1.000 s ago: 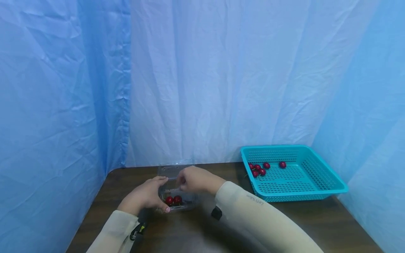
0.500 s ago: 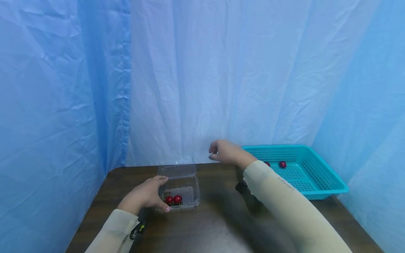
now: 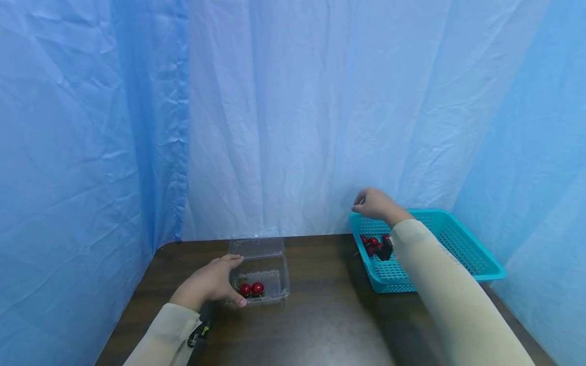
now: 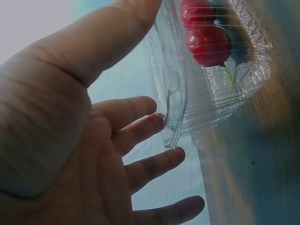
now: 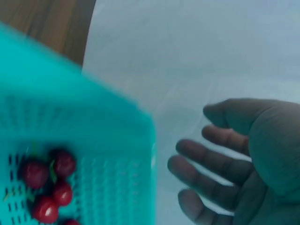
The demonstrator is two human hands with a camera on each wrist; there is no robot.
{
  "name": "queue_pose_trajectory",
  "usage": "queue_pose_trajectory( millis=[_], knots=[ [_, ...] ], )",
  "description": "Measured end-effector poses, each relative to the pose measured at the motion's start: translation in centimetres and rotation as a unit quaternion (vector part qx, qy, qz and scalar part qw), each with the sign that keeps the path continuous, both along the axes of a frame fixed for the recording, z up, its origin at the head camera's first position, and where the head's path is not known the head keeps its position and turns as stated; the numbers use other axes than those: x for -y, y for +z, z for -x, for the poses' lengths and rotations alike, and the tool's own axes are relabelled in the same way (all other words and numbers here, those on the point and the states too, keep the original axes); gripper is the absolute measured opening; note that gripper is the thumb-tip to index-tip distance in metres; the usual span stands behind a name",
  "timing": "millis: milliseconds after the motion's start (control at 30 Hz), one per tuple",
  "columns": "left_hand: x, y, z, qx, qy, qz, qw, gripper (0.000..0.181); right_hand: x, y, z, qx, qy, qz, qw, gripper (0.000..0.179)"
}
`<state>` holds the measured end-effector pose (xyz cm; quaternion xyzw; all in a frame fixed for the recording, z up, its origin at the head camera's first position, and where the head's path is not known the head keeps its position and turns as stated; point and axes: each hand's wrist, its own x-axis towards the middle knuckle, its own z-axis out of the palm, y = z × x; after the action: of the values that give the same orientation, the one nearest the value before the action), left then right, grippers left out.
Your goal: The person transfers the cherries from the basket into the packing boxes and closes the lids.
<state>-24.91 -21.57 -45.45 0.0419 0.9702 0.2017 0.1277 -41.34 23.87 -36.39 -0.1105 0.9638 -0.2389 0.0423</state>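
**Reach step, nothing carried on the right side**

Step in hand, as I judge it from my station: a reach for fruit at the turquoise basket [image 3: 398, 286]. The right hand [image 3: 375, 204] hangs above the basket's far-left corner. On the right wrist feed its fingers are parted and loosely bent, with no fruit between them, and they stand apart from the basket wall, against the pale curtain [image 5: 197, 56].

The stock of red cherries [image 5: 45, 209] lies bunched at the basket's left end; I count at least five on that feed (the basket blurs near the lens, and the dark wrist device [image 3: 385, 250] covers part of the bunch in the head view).

The left hand [image 3: 210, 282] sits at the left side of the clear container [image 3: 273, 277], thumb toward the near corner, fingers extended and spread beyond the plastic wall. I read this as steadying rather than a firm grip. Two cherries [image 4: 208, 45] lie inside, side by side near the left hand; one shows a green stem. The lid [image 3: 256, 247] is folded back on the table [image 3: 311, 315].

Next move, my estimate: lower the right hand into the bunch and pinch one fruit gently, while the left keeps the light container from sliding.
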Motion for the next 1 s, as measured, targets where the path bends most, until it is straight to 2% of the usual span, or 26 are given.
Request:
queue_pose_trajectory(
  millis=[67, 233, 367, 433, 533, 667, 800, 1000],
  knots=[
    [0.0, 0.2, 0.0, 0.001, -0.002, -0.003, 1.0, 0.125, -1.3, -0.4, 0.3, 0.005, -0.011, 0.003, 0.9999, 0.024],
    [0.0, 0.0, -0.1, 0.003, 0.0, -0.005, 1.0, 0.124, -4.5, -2.1, 0.6, 0.043, -0.036, 0.026, 0.9981, 0.043],
    [0.1, -0.2, -0.3, 0.006, 0.002, -0.009, 0.9999, 0.123, -6.8, -3.8, 0.7, 0.072, -0.066, 0.022, 0.995, 0.046],
    [0.1, -0.1, -0.3, 0.007, 0.0, -0.012, 0.9999, 0.124, -7.5, -4.5, 0.8, 0.085, -0.084, 0.012, 0.9927, 0.045],
    [0.2, 0.3, -0.5, 0.006, -0.004, -0.014, 0.9999, 0.124, -8.5, -5.3, 0.8, 0.089, -0.106, -0.003, 0.9904, 0.027],
    [0.2, 0.5, -0.6, 0.006, -0.007, -0.012, 0.9999, 0.124, -9.9, -6.3, 0.7, 0.1, -0.127, -0.035, 0.9862, 0.047],
    [0.1, 0.4, -0.7, 0.006, -0.005, -0.009, 0.9999, 0.124, -11.1, -7.2, 0.4, 0.132, -0.136, -0.046, 0.9808, 0.028],
    [0.1, 0.3, -0.7, 0.005, 0.0, -0.007, 1.0, 0.125, -11.7, -7.7, 0.1, 0.145, -0.137, -0.063, 0.9779, 0.027]
  ],
)
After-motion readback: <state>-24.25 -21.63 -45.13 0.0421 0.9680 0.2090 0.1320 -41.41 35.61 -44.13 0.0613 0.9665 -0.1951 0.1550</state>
